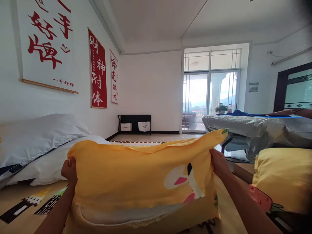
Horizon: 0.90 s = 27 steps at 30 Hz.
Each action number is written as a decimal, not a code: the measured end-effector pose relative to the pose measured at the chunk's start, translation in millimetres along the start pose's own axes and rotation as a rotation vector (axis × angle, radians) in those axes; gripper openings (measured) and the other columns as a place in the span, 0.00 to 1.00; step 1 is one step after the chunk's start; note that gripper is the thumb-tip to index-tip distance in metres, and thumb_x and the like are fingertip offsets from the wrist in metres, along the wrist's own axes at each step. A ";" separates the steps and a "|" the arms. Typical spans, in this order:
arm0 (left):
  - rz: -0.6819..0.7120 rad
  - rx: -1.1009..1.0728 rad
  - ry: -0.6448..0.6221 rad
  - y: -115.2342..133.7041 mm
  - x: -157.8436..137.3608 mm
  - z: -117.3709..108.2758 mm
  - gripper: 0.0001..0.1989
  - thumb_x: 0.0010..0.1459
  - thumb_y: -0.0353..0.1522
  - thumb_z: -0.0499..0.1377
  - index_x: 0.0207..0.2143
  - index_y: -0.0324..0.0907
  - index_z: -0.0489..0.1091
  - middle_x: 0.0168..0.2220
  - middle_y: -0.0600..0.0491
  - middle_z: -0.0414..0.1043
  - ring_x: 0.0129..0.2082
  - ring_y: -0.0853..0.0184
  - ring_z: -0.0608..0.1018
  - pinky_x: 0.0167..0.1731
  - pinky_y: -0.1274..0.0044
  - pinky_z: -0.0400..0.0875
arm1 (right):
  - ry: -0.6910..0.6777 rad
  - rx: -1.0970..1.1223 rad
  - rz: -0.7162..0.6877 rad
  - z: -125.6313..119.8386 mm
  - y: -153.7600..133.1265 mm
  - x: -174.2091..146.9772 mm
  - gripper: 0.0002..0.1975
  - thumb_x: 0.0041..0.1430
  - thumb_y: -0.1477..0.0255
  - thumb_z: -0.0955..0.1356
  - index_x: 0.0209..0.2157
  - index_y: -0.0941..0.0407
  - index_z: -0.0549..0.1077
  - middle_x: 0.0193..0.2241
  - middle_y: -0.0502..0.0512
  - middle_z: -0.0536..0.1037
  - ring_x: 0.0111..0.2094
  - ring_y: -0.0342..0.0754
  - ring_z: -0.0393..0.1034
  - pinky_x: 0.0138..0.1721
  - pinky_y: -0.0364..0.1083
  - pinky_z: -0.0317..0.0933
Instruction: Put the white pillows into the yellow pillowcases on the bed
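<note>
A yellow pillowcase (pixel 126 172) with a white and pink print stands raised in front of me. Its open edge faces me, and a white pillow (pixel 126 216) shows inside the opening. My left hand (pixel 70 169) is closed on the pillowcase's left side, near the upper corner. At the right side, my right hand (pixel 219 162) grips the cloth below a corner that sticks up and outward. The fingertips of both hands are partly hidden by the fabric.
White pillows (pixel 44 139) are piled at the left. Another yellow pillow (pixel 284 178) with a carrot print lies at the right. Behind it, a plastic-covered table (pixel 255 126) holds a potted plant (pixel 221 108) and blue cloth, where another person's arm (pixel 284 112) reaches in. A printed mat (pixel 31 201) lies beneath.
</note>
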<state>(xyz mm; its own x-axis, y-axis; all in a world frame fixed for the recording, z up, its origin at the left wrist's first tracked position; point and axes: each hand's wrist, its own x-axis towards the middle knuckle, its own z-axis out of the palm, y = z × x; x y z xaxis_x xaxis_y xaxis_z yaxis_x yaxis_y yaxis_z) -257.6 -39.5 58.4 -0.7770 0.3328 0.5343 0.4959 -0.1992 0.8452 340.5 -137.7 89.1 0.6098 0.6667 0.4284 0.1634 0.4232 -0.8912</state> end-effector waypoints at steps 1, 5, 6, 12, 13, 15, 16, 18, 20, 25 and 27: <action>-0.008 0.000 0.036 1.1 0.7 0.0 0.19 0.56 0.36 0.49 0.17 0.45 0.44 0.14 0.60 0.41 0.19 0.71 0.51 0.22 0.77 0.45 | 0.049 -0.006 -0.017 5.1 1.0 -0.9 0.25 0.44 0.44 0.65 0.22 0.54 0.68 0.20 0.56 0.74 0.20 0.50 0.65 0.21 0.48 0.59; -0.044 -0.020 0.166 3.5 2.6 -2.6 0.19 0.53 0.34 0.52 0.15 0.44 0.45 0.14 0.61 0.42 0.18 0.71 0.50 0.22 0.77 0.44 | 0.292 -0.137 -0.102 19.4 3.7 0.3 0.27 0.50 0.44 0.60 0.18 0.54 0.63 0.15 0.51 0.65 0.21 0.45 0.56 0.22 0.46 0.51; -0.046 -0.027 0.185 3.4 2.0 -3.1 0.19 0.53 0.34 0.52 0.15 0.44 0.45 0.14 0.61 0.42 0.17 0.71 0.50 0.22 0.77 0.43 | 0.355 -0.180 -0.127 19.3 2.3 1.2 0.26 0.52 0.46 0.60 0.17 0.54 0.61 0.14 0.50 0.62 0.21 0.45 0.54 0.23 0.46 0.48; 0.010 -0.091 0.228 1.6 -4.9 0.6 0.20 0.52 0.35 0.52 0.14 0.43 0.46 0.13 0.61 0.43 0.17 0.71 0.50 0.22 0.77 0.44 | 0.561 -0.250 -0.238 11.4 -15.1 3.4 0.20 0.57 0.55 0.58 0.19 0.54 0.59 0.17 0.49 0.60 0.25 0.46 0.51 0.28 0.47 0.41; 0.017 -0.098 0.233 0.8 -5.6 1.4 0.20 0.52 0.35 0.52 0.14 0.43 0.46 0.13 0.61 0.43 0.17 0.71 0.51 0.22 0.77 0.45 | 0.566 -0.233 -0.239 13.5 -15.7 4.4 0.20 0.58 0.54 0.58 0.20 0.54 0.60 0.17 0.49 0.61 0.25 0.46 0.51 0.28 0.47 0.41; 0.025 -0.110 0.235 -1.3 -6.8 2.0 0.19 0.52 0.35 0.52 0.14 0.43 0.46 0.13 0.61 0.43 0.18 0.71 0.51 0.22 0.78 0.45 | 0.537 -0.172 -0.221 21.7 -13.0 8.2 0.22 0.57 0.51 0.59 0.20 0.53 0.60 0.17 0.48 0.61 0.25 0.45 0.52 0.27 0.47 0.43; 0.026 -0.114 0.235 -2.5 -7.3 1.7 0.19 0.52 0.36 0.52 0.14 0.44 0.46 0.13 0.61 0.43 0.18 0.71 0.51 0.22 0.78 0.45 | 0.504 -0.130 -0.202 27.2 -9.9 10.8 0.23 0.56 0.49 0.60 0.20 0.53 0.59 0.17 0.48 0.61 0.25 0.45 0.53 0.27 0.46 0.45; 0.027 -0.122 0.234 -4.5 -8.5 0.4 0.19 0.52 0.36 0.52 0.14 0.44 0.46 0.13 0.61 0.43 0.18 0.71 0.51 0.22 0.78 0.45 | 0.416 -0.027 -0.145 38.6 -1.3 16.8 0.26 0.52 0.44 0.60 0.20 0.53 0.60 0.16 0.47 0.62 0.24 0.45 0.55 0.25 0.45 0.48; 0.029 -0.130 0.234 -5.7 -9.8 -1.1 0.19 0.51 0.36 0.52 0.14 0.44 0.46 0.13 0.61 0.44 0.18 0.71 0.52 0.22 0.78 0.45 | 0.312 0.081 -0.081 47.3 8.5 22.1 0.28 0.49 0.40 0.60 0.23 0.53 0.63 0.17 0.48 0.66 0.23 0.46 0.60 0.23 0.45 0.54; 0.033 -0.141 0.236 -6.1 -12.0 -1.7 0.20 0.51 0.38 0.52 0.13 0.44 0.46 0.13 0.61 0.43 0.18 0.71 0.51 0.21 0.78 0.44 | -0.065 0.381 0.038 43.7 35.5 22.5 0.30 0.45 0.40 0.62 0.32 0.51 0.73 0.27 0.54 0.78 0.31 0.52 0.73 0.30 0.50 0.67; 0.030 -0.135 0.237 -6.3 -12.1 -0.8 0.20 0.51 0.37 0.52 0.13 0.44 0.45 0.12 0.60 0.43 0.18 0.71 0.51 0.21 0.78 0.44 | -0.177 0.482 0.061 36.1 46.7 17.8 0.25 0.41 0.46 0.68 0.34 0.51 0.74 0.30 0.55 0.79 0.34 0.54 0.74 0.34 0.51 0.69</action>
<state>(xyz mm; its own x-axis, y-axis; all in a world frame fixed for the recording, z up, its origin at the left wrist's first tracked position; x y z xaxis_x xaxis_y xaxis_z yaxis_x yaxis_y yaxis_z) -251.6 -43.0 46.6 -0.8396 0.1034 0.5333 0.4763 -0.3320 0.8142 331.0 -83.9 60.5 0.4601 0.7748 0.4336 -0.2699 0.5873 -0.7631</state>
